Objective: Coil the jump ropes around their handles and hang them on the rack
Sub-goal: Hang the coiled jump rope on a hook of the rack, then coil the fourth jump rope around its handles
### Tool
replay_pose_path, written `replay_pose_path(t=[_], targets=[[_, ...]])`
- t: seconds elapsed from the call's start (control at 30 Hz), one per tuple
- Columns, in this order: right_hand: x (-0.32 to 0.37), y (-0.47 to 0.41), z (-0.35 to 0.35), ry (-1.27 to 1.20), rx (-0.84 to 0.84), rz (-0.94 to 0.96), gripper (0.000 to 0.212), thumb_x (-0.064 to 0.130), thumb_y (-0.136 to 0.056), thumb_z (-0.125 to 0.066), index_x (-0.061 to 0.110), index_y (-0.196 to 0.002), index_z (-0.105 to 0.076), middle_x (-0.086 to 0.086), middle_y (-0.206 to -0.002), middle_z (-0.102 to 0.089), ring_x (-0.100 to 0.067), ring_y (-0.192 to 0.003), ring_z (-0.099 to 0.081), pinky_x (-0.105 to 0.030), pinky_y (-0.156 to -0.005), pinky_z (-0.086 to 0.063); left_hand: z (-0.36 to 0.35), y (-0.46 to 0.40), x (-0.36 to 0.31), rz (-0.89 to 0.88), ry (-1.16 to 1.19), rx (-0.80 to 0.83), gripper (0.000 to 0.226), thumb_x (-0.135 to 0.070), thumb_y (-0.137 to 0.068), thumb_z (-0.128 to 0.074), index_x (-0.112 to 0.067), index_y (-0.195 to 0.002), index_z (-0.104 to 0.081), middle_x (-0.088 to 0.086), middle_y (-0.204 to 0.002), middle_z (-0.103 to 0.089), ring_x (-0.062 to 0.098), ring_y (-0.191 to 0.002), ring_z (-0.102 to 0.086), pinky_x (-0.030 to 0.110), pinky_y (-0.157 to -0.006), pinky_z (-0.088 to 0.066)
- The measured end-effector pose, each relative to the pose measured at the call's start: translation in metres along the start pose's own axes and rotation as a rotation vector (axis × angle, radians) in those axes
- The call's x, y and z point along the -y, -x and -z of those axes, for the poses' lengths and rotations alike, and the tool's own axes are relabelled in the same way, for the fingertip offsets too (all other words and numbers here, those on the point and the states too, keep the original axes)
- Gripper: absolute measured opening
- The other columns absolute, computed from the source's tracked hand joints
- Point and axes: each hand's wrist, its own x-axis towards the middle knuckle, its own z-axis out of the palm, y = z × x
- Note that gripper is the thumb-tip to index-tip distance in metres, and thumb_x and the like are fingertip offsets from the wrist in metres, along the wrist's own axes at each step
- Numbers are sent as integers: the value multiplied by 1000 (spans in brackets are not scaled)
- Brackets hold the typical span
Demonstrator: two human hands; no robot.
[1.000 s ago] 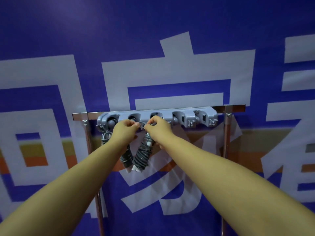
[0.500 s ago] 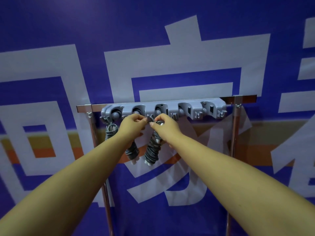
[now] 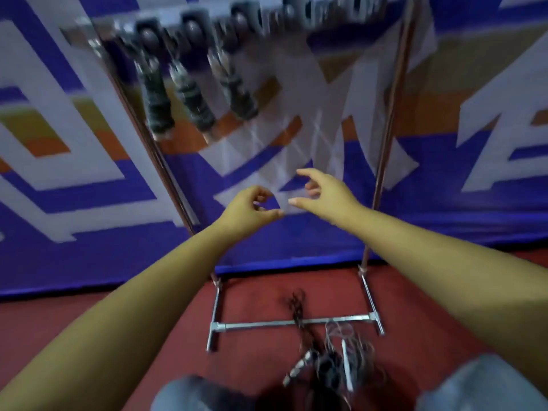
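Three coiled jump ropes hang side by side from the grey hook rack (image 3: 267, 13) at the top of the frame: the left one (image 3: 155, 96), the middle one (image 3: 194, 99) and the right one (image 3: 238, 87). The picture is blurred. Both hands are well below the rack and hold nothing. My left hand (image 3: 250, 207) has loosely curled fingers. My right hand (image 3: 321, 192) has relaxed, spread fingers. A tangle of loose dark jump ropes (image 3: 329, 357) with pale handles lies on the red floor in front of the rack's base.
The rack stands on two chrome posts (image 3: 388, 114) with a chrome base bar (image 3: 267, 324) on the red floor (image 3: 148, 315). A blue banner with white characters (image 3: 474, 203) fills the wall behind. My grey-clad knees (image 3: 480, 387) show at the bottom edge.
Both hands let go of the coiled rope at the hooks and dropped away from the rack. The view swung down, so the floor and the loose ropes came into sight.
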Motion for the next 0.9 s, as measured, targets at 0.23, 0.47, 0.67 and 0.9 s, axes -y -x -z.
replay_pose_path(t=[0.23,0.47,0.67,0.9], targets=[[-168,88,-71,71,240,-378,71,30,-76,-79,19,-138,-46,-14,-123,-54,-17,-96,-57,-19,-80,-42,-141,50,123,264,69,242,45,-20,-75,-80,-9,-112,-58,2,-104,-54,14,-93,-51,21,-78,-39],[-286,137,-137,138,450,-619,72,33,-76,-78,18,-139,-45,-12,-132,-54,-26,-116,-56,-34,-97,-45,-243,79,225,543,50,455,55,-24,-78,-78,-8,-124,-53,8,-121,-55,17,-100,-55,20,-79,-39],[-356,156,-184,134,563,-757,61,31,-80,-75,9,-131,-51,-12,-126,-60,-26,-114,-56,-28,-89,-39,-296,81,287,678,-33,599,55,-30,-77,-76,-13,-125,-54,9,-118,-54,20,-98,-54,26,-81,-43],[-424,173,-253,115,537,-884,52,19,-83,-71,7,-130,-54,-16,-119,-62,-29,-110,-58,-27,-87,-39,-351,83,343,794,-2,636,44,-30,-78,-75,-19,-117,-57,1,-107,-62,14,-80,-59,15,-54,-41]])
